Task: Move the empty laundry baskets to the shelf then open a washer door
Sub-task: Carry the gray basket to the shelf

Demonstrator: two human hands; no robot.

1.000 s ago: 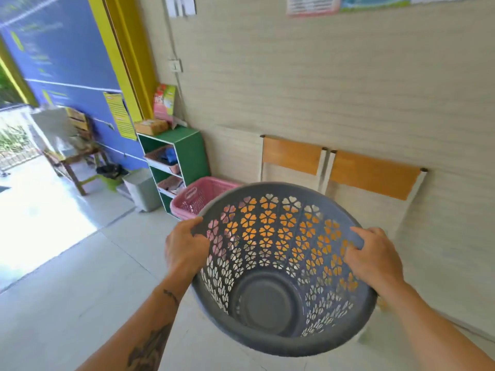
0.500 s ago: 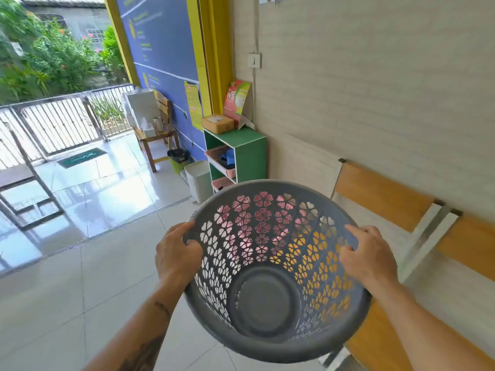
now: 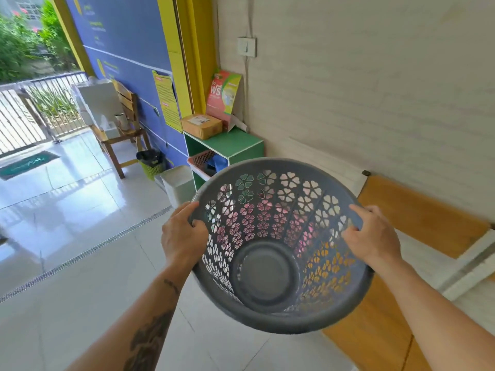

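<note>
Grey laundry basket: round plastic, wall tapers to solid flat base. Wall pierced by rows of flower-shaped cut-outs; broad smooth rim. Empty. Held clear of floor, tilted, mouth towards camera, base away and down. Left hand grips left rim, right hand grips right rim, fingers of both curled over edge. Pink and orange show through cut-outs.

Green shelf: small unit with white front edges, open front, against wall just beyond basket's far rim; lower part hidden behind basket.
</note>
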